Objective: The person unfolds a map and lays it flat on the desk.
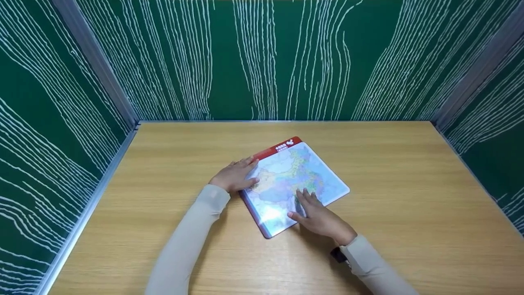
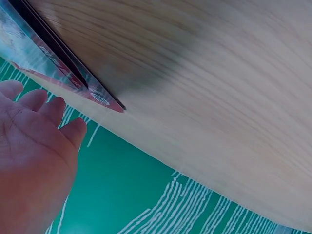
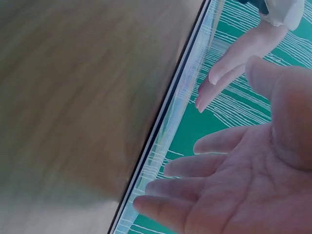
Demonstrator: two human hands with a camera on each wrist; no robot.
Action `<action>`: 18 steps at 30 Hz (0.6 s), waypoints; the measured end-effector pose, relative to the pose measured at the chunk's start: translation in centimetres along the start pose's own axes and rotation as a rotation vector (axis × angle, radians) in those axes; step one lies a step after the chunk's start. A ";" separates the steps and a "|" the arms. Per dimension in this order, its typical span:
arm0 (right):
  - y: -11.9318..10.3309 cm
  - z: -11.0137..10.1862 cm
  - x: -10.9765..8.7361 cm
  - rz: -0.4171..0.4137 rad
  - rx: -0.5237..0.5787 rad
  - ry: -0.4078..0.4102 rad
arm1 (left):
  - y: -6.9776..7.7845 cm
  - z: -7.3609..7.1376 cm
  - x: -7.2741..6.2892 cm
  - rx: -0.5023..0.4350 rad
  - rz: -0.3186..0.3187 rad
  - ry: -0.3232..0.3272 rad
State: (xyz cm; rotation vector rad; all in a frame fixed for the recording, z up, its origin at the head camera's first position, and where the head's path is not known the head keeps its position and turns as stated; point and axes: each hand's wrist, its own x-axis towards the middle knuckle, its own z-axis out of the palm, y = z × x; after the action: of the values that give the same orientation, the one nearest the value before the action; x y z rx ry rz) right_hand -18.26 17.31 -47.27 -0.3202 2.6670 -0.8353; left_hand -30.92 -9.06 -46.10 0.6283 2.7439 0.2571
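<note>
A flat board printed with a colourful map (image 1: pixel 276 190) lies turned at an angle on the table, its red title strip towards the far left. Across its left corner reaches my left hand (image 1: pixel 235 176), fingers extended near the red strip. My right hand (image 1: pixel 321 217) is over the near-right edge, fingers spread above the map. In the right wrist view the right palm (image 3: pixel 234 180) faces the thin dark-edged side of the board (image 3: pixel 168 114); fingertip contact is unclear. The left wrist view shows the left hand (image 2: pixel 34 161) with loosely bent fingers beside the board, gripping nothing.
The wooden table (image 1: pixel 409 184) surrounds the board on all sides. Green walls with white wavy lines (image 1: pixel 254 61) rise behind and at both sides. Metal posts (image 1: pixel 98 61) stand at the back corners. A dark device (image 1: pixel 338 255) sits at the right wrist.
</note>
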 end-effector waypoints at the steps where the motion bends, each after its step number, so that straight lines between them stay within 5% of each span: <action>1: -0.1 0.0 0.0 0.002 0.000 0.000 | 0.1 0.0 0.1 0.004 0.002 -0.001; 18: -0.6 0.9 0.5 0.005 -0.104 -0.047 | 0.9 0.6 0.8 -0.140 -0.108 -0.104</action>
State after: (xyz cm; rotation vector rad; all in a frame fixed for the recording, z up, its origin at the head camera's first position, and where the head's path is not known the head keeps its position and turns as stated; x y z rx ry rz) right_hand -18.34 16.21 -47.72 -0.3540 2.6718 -0.6799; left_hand -31.04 -7.88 -46.66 0.4421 2.6223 0.3768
